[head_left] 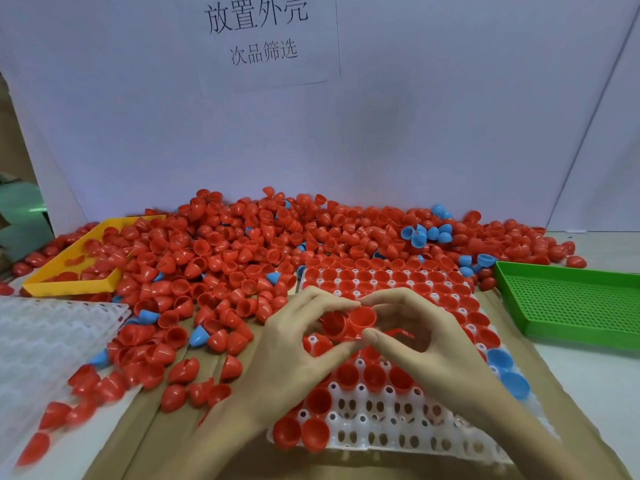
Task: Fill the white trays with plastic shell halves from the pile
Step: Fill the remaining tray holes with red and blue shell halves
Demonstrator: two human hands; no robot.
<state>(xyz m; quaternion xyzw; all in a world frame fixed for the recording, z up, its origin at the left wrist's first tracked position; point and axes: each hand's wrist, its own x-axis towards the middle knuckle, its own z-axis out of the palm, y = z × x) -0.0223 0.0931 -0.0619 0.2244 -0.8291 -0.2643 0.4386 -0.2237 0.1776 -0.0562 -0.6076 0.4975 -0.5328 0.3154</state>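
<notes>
Nearest the camera lies a white plastic tray with rows of round sockets (391, 434), resting on brown cardboard sheets (180, 441); most of its far sockets hold red shell halves, open side up, while many near ones stand bare, and two blue plastic shell halves (507, 370) sit along its right edge. Above the tray's middle the left hand (294, 344) and the right hand (426, 334) meet, fingers curled, each pinching between thumb and fingertips a pair of red plastic shell halves (349, 322) that touch one another. To the left a stack of empty white socketed trays (45, 344) lies beside scattered red halves. Farther back spreads the big pile of red plastic shell halves (277, 237), with a few blue ones mixed in. A yellow plastic tray (69, 282) sits at the pile's left, a green perforated plastic tray (568, 306) at its right, and behind stands a white board with a printed paper sign (263, 36).
</notes>
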